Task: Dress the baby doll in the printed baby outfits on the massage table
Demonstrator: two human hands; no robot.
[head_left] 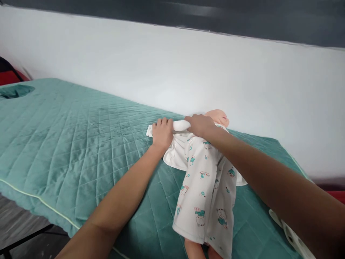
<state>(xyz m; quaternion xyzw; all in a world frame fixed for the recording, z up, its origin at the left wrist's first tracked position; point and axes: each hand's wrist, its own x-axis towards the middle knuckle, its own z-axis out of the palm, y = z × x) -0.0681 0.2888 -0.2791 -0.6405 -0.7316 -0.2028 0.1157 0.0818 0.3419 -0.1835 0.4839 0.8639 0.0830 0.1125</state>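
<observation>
While left fingers [159,122] and right fingers [189,119] seemingly hold a white sleeve [180,125], teal cartoons [199,218] dot the gown [194,196].

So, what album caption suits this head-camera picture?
Left grip around a white sleeve, right grip at its inner end, the doll in printed clothes lying on a green quilted cover.

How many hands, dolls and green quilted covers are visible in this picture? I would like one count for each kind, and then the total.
Hands: 2 (left hand, right hand)
Dolls: 1 (the doll dressed in white printed clothing)
Covers: 1 (the green quilted cover)
Total: 4
</observation>
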